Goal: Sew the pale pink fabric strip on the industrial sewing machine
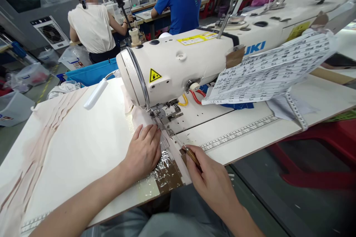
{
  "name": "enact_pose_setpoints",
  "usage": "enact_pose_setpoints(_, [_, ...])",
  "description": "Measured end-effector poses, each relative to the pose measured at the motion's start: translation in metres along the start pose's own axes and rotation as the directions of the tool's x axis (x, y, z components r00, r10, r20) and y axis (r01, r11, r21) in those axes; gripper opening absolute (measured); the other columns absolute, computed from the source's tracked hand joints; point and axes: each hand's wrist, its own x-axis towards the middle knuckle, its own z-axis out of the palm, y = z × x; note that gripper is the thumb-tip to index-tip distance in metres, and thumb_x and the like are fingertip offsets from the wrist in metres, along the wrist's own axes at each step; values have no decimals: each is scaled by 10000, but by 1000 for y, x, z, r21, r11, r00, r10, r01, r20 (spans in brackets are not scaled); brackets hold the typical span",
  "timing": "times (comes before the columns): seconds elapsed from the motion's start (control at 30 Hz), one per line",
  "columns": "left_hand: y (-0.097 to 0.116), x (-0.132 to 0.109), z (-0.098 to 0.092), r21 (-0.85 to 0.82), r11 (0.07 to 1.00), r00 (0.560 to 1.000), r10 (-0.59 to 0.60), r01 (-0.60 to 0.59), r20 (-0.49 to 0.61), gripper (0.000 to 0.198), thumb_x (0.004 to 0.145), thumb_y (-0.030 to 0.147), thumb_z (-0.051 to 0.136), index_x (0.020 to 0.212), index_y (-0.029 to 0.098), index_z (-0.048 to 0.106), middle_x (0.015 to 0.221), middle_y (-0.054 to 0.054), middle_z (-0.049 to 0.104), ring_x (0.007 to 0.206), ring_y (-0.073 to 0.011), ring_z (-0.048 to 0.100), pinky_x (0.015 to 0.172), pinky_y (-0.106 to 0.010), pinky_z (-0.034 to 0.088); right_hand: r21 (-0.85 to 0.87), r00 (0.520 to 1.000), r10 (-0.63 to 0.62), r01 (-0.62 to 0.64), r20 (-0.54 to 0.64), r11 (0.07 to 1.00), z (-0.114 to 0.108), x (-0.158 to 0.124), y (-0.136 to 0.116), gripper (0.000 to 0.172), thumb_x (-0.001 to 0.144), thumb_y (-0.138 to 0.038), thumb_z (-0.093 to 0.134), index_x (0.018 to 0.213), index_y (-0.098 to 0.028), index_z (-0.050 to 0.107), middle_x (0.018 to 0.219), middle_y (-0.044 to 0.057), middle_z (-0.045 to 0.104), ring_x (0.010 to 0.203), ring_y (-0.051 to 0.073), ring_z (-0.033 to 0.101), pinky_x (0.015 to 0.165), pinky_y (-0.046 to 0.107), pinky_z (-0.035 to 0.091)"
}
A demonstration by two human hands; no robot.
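Note:
My left hand point(144, 150) lies flat, palm down, at the front of the sewing machine point(172, 68), its fingertips on pale pink fabric point(140, 116) beside the needle area. My right hand point(213, 179) is closed around the wooden handle of an awl point(193, 157). The awl's thin metal shaft points up and left toward the presser foot, over a narrow pale strip of fabric point(180, 164) that runs down to the table's front edge. Where the awl's tip ends is hard to make out. Brown, shiny tape point(168, 174) covers the table between my hands.
Long pale pink fabric strips point(41, 152) drape over the left of the white table point(83, 148). A handwritten sheet point(272, 70) hangs on the machine's right. Scissors with red and yellow handles point(197, 97) lie behind the needle area. Two people work farther back. A red stool point(319, 155) stands right.

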Motion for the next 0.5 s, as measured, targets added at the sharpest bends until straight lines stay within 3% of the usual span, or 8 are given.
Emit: enact_pose_setpoints(0.5, [0, -1, 2, -27, 1000, 1000, 13, -13, 11, 454, 950, 243, 340, 1313, 17, 491, 1370, -207, 497, 1291, -323, 432, 1073, -480, 366, -29, 999, -13, 12, -34, 1000, 0, 0, 1, 212, 975, -224, 369, 1077, -161, 544, 676, 7, 665, 487, 133, 610, 454, 224, 442])
